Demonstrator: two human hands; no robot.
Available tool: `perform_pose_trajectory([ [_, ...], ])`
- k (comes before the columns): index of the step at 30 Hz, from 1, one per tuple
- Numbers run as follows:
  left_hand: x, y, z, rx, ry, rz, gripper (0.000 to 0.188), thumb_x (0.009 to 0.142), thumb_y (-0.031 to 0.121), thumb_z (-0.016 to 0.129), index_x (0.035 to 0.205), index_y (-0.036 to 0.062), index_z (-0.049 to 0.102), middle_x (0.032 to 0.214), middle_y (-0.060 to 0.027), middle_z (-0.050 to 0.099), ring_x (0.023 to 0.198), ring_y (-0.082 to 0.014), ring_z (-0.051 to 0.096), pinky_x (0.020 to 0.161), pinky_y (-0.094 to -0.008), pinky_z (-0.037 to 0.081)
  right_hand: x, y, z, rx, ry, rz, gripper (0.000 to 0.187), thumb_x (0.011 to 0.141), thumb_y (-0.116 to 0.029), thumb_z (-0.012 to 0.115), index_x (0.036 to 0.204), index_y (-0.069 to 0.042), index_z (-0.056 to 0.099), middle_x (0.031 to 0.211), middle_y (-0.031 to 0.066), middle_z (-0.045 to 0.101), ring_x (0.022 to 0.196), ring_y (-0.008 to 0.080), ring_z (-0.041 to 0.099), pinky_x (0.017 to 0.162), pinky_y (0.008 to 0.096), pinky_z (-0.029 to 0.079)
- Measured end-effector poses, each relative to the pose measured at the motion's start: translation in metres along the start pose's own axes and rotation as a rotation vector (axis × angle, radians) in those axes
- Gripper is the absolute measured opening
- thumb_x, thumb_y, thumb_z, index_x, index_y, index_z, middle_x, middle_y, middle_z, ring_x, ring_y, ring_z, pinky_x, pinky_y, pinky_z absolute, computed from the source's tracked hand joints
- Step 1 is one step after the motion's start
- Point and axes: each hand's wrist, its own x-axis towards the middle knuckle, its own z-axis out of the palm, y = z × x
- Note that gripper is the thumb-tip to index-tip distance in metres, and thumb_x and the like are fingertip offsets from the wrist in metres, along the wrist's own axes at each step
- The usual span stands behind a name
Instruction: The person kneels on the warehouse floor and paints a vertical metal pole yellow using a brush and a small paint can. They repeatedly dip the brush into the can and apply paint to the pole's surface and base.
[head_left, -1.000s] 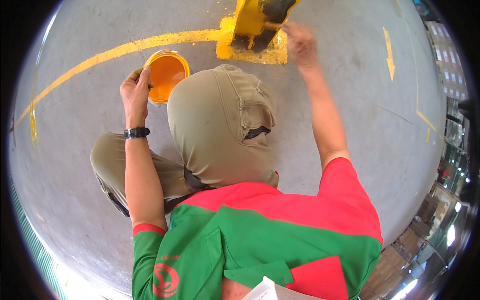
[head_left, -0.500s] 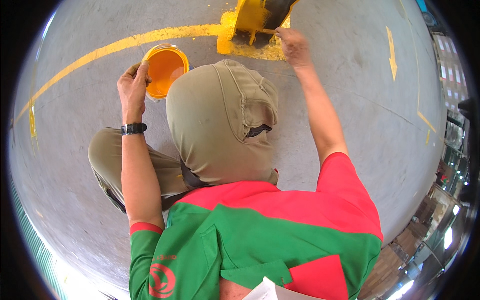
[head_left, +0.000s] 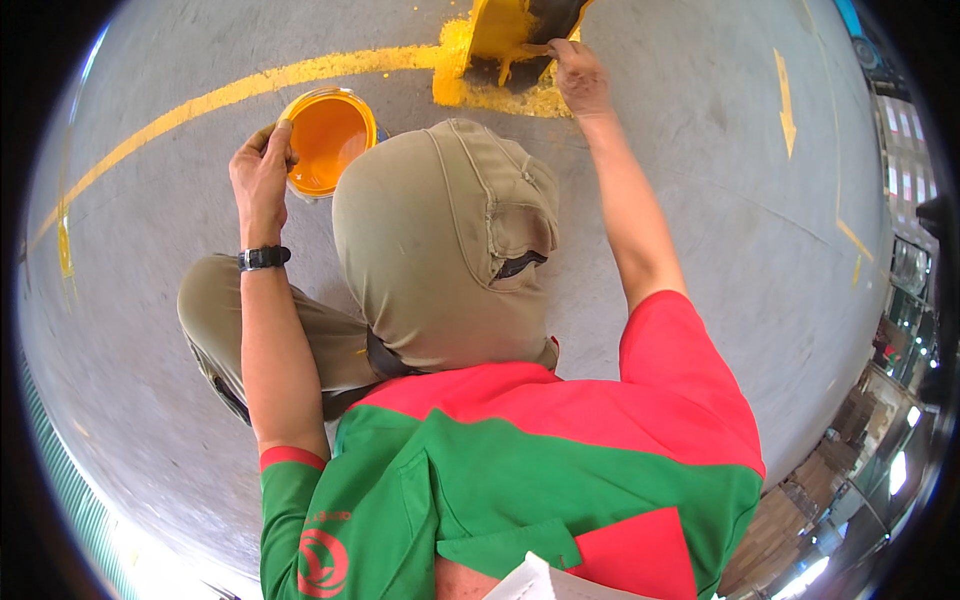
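Note:
My left hand (head_left: pixel 262 175) is closed on the rim of an open paint bucket (head_left: pixel 375 120), which stands tilted toward me just left of my raised knee. Orange-yellow paint (head_left: pixel 330 140) coats its inside and lies within it. At the top of the view, my right hand (head_left: pixel 582 80) is closed round a slim paint-covered paintbrush (head_left: pixel 532 49), its tip against the dark face of a post (head_left: pixel 555 14). Yellow paint covers the post's left part and runs in wet streaks across the dark face. Its bristles cannot be made out clearly.
A yellow line (head_left: pixel 250 92) on the grey floor (head_left: pixel 720 250) curves left from the post, with yellow paint splashed round its base. My bent knee (head_left: pixel 430 240) is close to the bucket. A yellow arrow (head_left: pixel 784 100) is on the floor at right; stacked goods (head_left: pixel 780 530) stand beyond.
My right hand has moved slightly up and left, carrying the paintbrush higher across the dark face of the post. My left hand stays on the bucket rim, shifted very slightly left.

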Motion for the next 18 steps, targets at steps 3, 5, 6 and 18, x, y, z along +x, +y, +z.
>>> perform_pose_trajectory([
  [3,-0.002,0.0,0.0,-0.029,-0.007,-0.014,0.036,0.098,0.025,0.072,0.112,-0.0076,0.071,0.076,0.0006,0.061,0.067,-0.0075,0.052,0.064,-0.0234,0.043,0.001,-0.004,0.0,0.01,-0.018,0.028,0.012,0.09,-0.008,0.066,0.102,-0.01,0.069,0.091,0.0112,0.073,0.089,0.0323,0.07,0.074,0.0421,0.058],
  [5,-0.002,0.0,0.0,-0.009,0.001,0.003,0.036,0.098,0.025,0.073,0.112,-0.0076,0.071,0.076,0.0005,0.061,0.068,-0.0076,0.052,0.064,-0.0238,0.043,0.002,-0.005,0.003,0.024,-0.068,0.027,0.013,0.091,-0.009,0.068,0.104,-0.009,0.069,0.09,0.0121,0.072,0.088,0.0339,0.07,0.073,0.043,0.057],
  [6,-0.003,0.0,0.0,0.0,0.0,0.012,0.036,0.098,0.025,0.073,0.112,-0.0075,0.071,0.076,0.0004,0.061,0.068,-0.0077,0.053,0.064,-0.0239,0.044,0.003,-0.004,0.004,0.034,-0.094,0.014,0.012,0.092,-0.01,0.067,0.104,-0.009,0.069,0.089,0.0121,0.072,0.088,0.0342,0.069,0.073,0.0429,0.056],
  [18,-0.001,-0.009,-0.007,-0.041,-0.03,0.033,0.033,0.098,0.023,0.072,0.111,-0.0073,0.072,0.076,0.0001,0.062,0.068,-0.0079,0.053,0.064,-0.0233,0.044,-0.001,-0.014,0.002,0.1,-0.163,0.042,0.012,0.093,-0.01,0.065,0.103,-0.008,0.069,0.092,0.0135,0.073,0.089,0.0352,0.07,0.074,0.0444,0.057],
])
